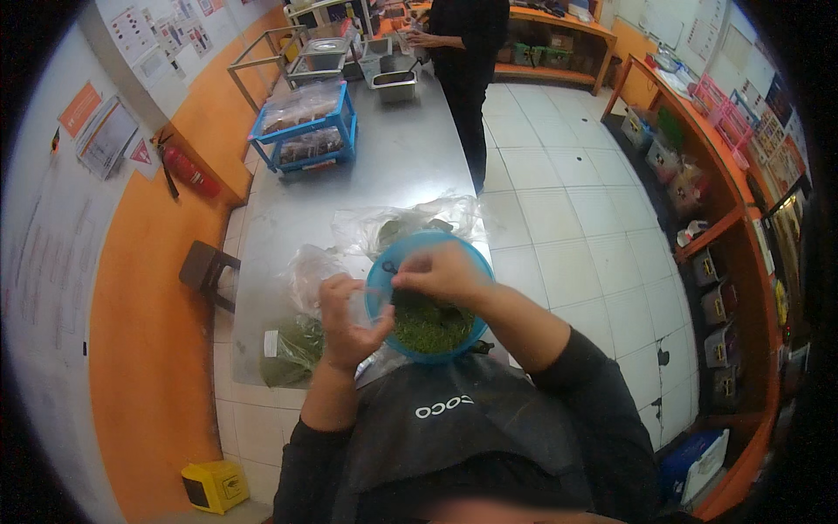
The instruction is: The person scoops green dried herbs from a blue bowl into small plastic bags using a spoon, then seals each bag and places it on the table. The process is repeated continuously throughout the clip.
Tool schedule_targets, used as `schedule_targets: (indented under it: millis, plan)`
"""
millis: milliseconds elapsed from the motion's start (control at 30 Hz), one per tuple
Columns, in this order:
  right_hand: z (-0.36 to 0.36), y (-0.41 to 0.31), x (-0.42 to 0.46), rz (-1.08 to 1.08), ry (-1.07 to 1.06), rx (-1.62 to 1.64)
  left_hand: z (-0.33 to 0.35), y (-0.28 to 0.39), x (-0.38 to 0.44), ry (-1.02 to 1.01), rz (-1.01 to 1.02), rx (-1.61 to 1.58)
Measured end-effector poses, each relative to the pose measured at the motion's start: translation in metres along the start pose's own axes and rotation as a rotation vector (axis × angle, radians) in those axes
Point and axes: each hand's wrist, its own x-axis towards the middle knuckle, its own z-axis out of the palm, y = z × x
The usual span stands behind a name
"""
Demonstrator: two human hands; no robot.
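A round blue plastic basin [483, 262] stands at the near edge of the steel table, with finely chopped green leaves [432, 329] in its lower part. My right hand [448, 270] is over the basin, its fingers closed on a dark utensil [390, 266] with a ring-shaped end; the rest of it is hidden or blurred. Beside the basin's left rim, my left hand [347, 321] grips a small clear plastic container [361, 308], its exact kind blurred. A clear bag of green leaves [294, 350] lies left of that hand.
Crumpled clear plastic bags [314, 268] lie around the basin on the steel table [406, 157]. Farther off are stacked blue crates [304, 124] with packed goods and a steel food pan [395, 85]. A person [466, 72] stands at the table's right side. A dark stool [208, 272] is at left.
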Motion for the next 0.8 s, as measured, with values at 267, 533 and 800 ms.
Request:
schedule_targets:
  millis: [267,533,800]
  plan:
    - [0.061,0.079,0.039,0.11,-0.344,-0.621,0.003,0.001,-0.013,0.091,-0.289,-0.443]
    - [0.053,0.062,0.033,0.051,-0.144,-0.49,0.018,0.002,-0.018,0.061,-0.438,-0.689]
    - [0.027,0.05,0.025,0.451,-0.142,0.396,0.018,0.007,-0.015,-0.003,-0.544,-0.764]
